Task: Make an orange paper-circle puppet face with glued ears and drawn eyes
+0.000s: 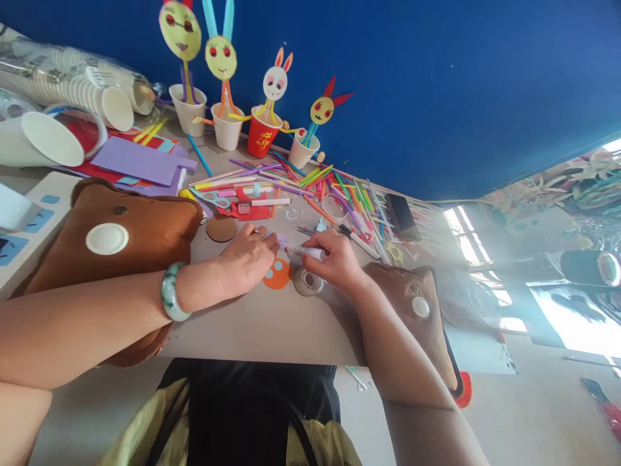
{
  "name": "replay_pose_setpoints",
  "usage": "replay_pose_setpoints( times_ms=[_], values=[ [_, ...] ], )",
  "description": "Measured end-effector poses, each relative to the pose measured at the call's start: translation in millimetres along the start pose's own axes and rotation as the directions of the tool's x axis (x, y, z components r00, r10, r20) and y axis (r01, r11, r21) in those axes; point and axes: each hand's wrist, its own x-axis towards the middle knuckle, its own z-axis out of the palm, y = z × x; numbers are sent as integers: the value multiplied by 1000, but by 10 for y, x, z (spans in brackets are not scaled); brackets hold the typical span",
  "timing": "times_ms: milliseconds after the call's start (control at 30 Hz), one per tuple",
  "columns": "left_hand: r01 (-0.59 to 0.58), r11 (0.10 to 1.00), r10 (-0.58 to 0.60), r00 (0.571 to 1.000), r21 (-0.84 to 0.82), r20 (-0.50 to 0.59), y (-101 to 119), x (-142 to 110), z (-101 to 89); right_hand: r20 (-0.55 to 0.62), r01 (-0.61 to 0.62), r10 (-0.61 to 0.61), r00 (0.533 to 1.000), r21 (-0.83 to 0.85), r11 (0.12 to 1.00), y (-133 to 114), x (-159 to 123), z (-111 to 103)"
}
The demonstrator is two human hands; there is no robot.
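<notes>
My right hand [337,259] grips a white marker pen [310,252], its tip pointing left toward a small purple paper piece [280,240]. The fingers of my left hand [248,262] are bent together over that purple piece and hold it against the table; part of it is hidden under them. Just below the fingertips lies an orange paper disc [276,277] with light blue dots, partly covered by my left hand. A roll of clear tape [309,282] rests under my right hand. Left of my knuckles is a brown round disc [222,228].
Several paper cups with stick figures, one cup red [264,134], line the blue wall. Colored sticks [339,194] and paper scraps spread across the table's back. Brown cushions [140,220] lie under my forearms. A phone [402,217] sits at right, purple sheets [138,160] at left.
</notes>
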Motion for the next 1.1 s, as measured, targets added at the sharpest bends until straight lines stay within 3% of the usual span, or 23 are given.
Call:
replay_pose_setpoints(
  times_ms=[233, 433, 700, 833, 1000, 1100],
  values=[
    [2, 1000, -2, 1000, -15, -17, 1, 4, 4, -6, 18, -18, 1000, 7, 1000, -4, -5, -1],
    [4, 1000, -4, 1000, -8, -18, 2, 3, 9, -200, -67, 68, 977, 10, 998, 32, 0, 48],
    [6, 1000, -6, 999, 1, -32, 6, 10, -9, -109, 30, -37, 993, -67, 997, 70, 33, 149],
    [11, 1000, -11, 1000, 4, -24, 21, 12, -32, -173, 24, -36, 984, -66, 998, 75, 30, 147],
    [15, 1000, -15, 999, -1, -28, 19, 9, -30, -136, -3, -9, 991, -88, 996, 67, 30, 132],
    [-3, 1000, 3, 1000, -19, -26, 10, 1, -17, -209, -42, 28, 978, -62, 997, 61, 17, 114]
  ],
)
